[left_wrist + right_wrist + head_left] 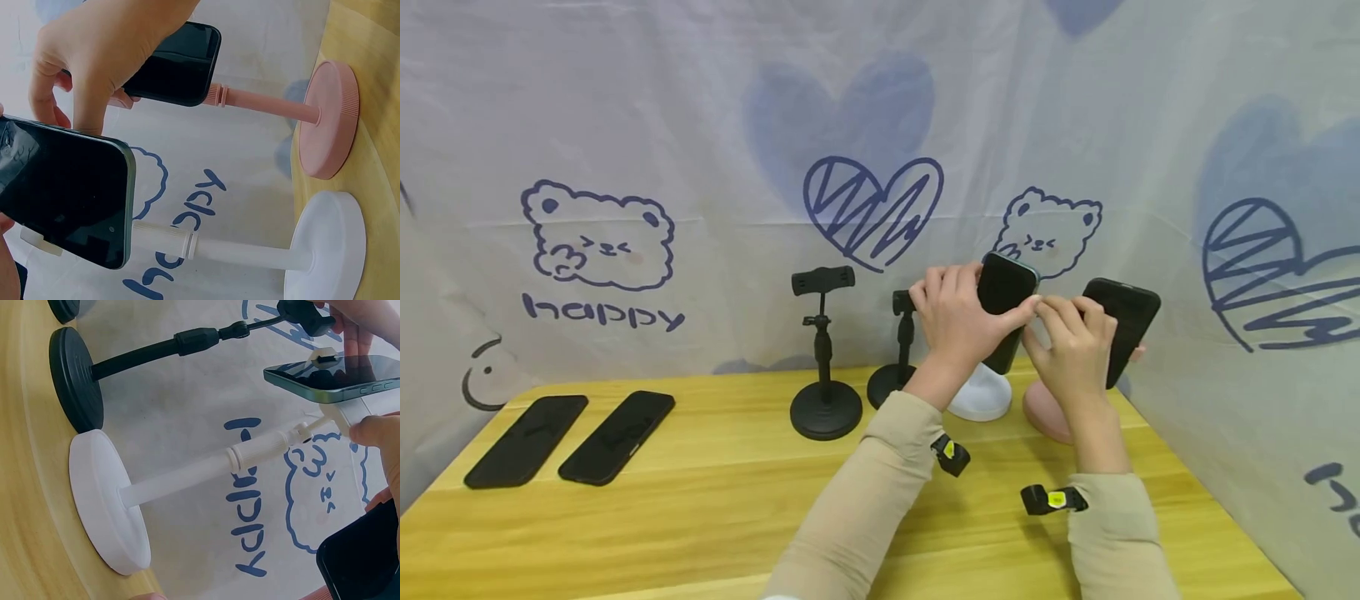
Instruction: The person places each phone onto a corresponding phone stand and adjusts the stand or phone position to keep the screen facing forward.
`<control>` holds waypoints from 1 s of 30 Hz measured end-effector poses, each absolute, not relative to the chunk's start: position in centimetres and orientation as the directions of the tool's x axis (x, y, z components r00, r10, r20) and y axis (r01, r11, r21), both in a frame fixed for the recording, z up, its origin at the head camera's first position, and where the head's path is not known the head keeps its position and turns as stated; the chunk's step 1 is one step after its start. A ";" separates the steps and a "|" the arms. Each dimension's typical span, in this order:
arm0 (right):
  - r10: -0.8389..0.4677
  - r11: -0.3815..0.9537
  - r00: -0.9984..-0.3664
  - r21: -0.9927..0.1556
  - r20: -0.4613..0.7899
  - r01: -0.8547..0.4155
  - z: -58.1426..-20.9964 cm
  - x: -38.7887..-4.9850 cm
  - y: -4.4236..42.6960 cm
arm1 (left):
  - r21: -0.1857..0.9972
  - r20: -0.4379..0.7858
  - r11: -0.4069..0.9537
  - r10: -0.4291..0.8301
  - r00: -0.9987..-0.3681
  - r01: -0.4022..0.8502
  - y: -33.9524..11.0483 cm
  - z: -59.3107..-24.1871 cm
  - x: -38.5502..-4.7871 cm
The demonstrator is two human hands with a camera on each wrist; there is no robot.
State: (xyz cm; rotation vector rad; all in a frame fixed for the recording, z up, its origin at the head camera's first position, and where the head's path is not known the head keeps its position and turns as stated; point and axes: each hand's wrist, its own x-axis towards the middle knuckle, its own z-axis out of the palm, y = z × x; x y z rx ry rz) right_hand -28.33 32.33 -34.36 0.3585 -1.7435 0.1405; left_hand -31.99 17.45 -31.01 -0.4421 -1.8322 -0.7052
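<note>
A phone with a black screen and greenish edge (pixel 1003 304) sits tilted in the clamp of a white phone stand (pixel 175 481). My left hand (pixel 958 321) grips it from the left, thumb stretched across the lower front toward the right fingertips. At its right edge is my right hand (pixel 1067 346), with bent fingers. In the right wrist view, the right thumb (pixel 375 430) pinches the white clamp (pixel 347 414) behind the phone. Another black phone (pixel 1131 325) stands in a pink phone stand (pixel 331 119), just behind the right hand. The left hand's grip is partly hidden.
Two black stands, one taller (pixel 823 358) and one partly behind my left arm (pixel 891 375), stand left of the white one. Two more phones (pixel 527 442) (pixel 617 437) lie flat at the left of the wooden table (pixel 715 500). A printed curtain (pixel 715 125) hangs close behind.
</note>
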 end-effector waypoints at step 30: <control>-0.205 0.927 -0.184 0.130 0.961 -0.351 -34.1 -28.4 32.8 | 0.238 0.926 0.765 0.008 -0.378 0.599 17.2 -30.7 -32.1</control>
